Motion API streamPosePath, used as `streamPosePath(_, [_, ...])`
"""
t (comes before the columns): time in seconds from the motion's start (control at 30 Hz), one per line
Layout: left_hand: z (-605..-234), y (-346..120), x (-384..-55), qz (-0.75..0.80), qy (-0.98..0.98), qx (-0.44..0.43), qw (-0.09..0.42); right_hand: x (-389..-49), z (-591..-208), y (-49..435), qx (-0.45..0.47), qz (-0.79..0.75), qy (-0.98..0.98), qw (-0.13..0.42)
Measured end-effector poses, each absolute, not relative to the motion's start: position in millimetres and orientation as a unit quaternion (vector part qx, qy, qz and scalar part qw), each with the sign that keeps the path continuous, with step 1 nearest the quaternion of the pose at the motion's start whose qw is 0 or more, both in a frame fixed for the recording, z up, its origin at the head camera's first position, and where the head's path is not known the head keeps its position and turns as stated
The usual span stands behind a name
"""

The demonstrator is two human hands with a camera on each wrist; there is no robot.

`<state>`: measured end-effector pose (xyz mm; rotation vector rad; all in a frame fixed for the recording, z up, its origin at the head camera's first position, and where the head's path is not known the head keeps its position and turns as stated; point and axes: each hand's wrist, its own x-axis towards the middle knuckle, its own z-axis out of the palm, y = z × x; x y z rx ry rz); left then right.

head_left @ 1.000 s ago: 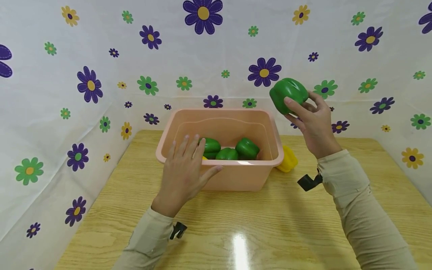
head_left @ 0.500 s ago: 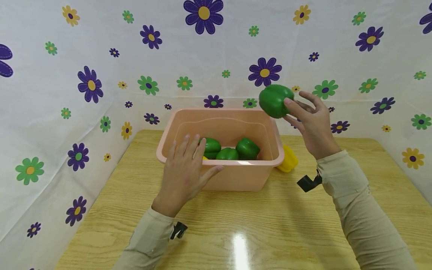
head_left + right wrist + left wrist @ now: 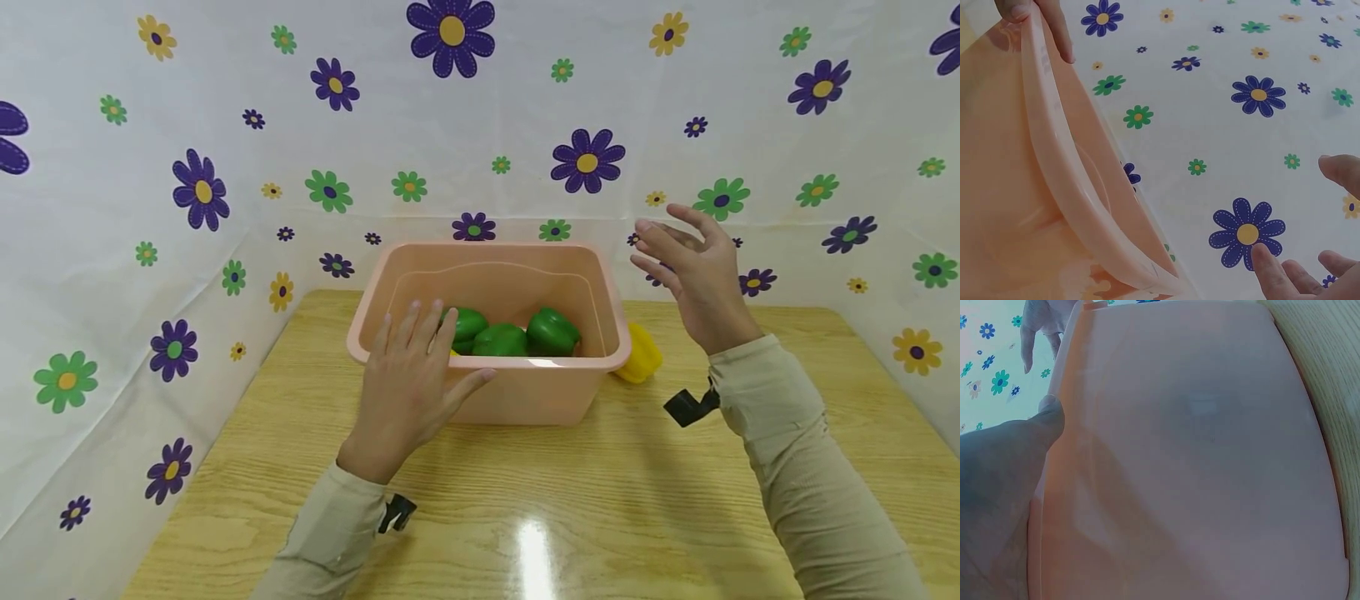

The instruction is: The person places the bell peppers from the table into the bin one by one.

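Observation:
A peach plastic tub (image 3: 517, 393) holds three visible green bell peppers, one at the right (image 3: 553, 333), another in the middle (image 3: 500, 340) and a third on the left (image 3: 468, 323), partly behind fingers. A sliver of something yellow shows under that last one. My left hand (image 3: 405, 383) rests over the tub's front rim with straight fingers; its thumb (image 3: 1052, 412) lies along the rim in the left wrist view. Above and right of the tub, my right hand (image 3: 697, 275) hovers with loosely spread fingers, holding nothing. The tub's front wall hides its floor.
A yellow bell pepper (image 3: 640, 354) lies on the wooden table (image 3: 450, 517), close by the tub's right side and partly hidden by it. A white flower-print cloth (image 3: 480, 108) hangs behind and along both sides. Each sleeve carries a black wrist mount (image 3: 690, 407).
My right hand held a green bell pepper, moved it left to its fingertips and let it go. The middle green pepper in the tub now looks larger. My left hand stayed put.

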<state>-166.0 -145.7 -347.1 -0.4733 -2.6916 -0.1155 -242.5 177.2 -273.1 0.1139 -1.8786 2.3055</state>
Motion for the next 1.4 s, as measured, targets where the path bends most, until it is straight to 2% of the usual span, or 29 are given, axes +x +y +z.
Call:
streamPosePath(0.7, [-346.5, -144.5, -168.1, -0.028, -0.96, -0.175, 0.215, -245.0, -278.6, 189.8, -0.008, 0.744, -0.662, 0.09])
streamPosePath(1.0, [-349.1, -144.7, -167.7, -0.032, -0.961, -0.173, 0.211, -254.4, -305.6, 201.8, -0.046, 0.689, -0.72, 0.072])
streamPosePath(1.4, [-349.3, -144.8, -166.8, -0.04, -0.961, -0.174, 0.212, -255.4, -353.9, 212.2, -0.102, 0.618, -0.779, 0.016])
